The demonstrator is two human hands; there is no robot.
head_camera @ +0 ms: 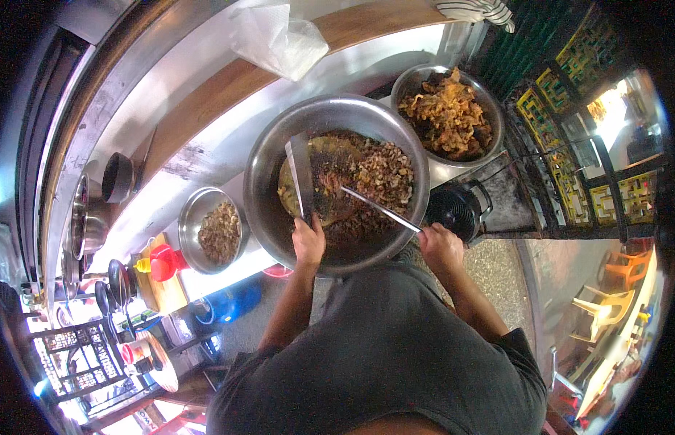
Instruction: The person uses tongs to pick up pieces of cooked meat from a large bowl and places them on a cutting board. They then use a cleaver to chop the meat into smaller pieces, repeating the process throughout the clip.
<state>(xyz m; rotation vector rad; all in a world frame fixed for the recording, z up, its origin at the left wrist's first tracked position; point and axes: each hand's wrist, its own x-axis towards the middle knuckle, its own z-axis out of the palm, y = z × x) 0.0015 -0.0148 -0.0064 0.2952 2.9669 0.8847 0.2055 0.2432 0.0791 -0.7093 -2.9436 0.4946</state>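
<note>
A large metal basin (337, 106) stands before me, with a round chopping board (286, 198) inside it. Chopped meat (389, 168) lies on the board's right side and around it in the basin. My left hand (308, 239) grips a wide-bladed cleaver (300, 174) by its handle, the blade pointing away from me over the board's left part. In my right hand (441, 247) is a long metal utensil (378, 206), which slants up and left so that its far end rests at a reddish pile of meat near the board's middle. What kind of utensil it is I cannot tell.
A metal bowl of chopped meat (182, 231) stands left of the basin; another bowl (405, 76) with browned, fried-looking pieces (451, 117) is at the back right. Beside the basin on the right is a black round appliance or pot (451, 209). A plastic bag (283, 49) hangs over the back ledge.
</note>
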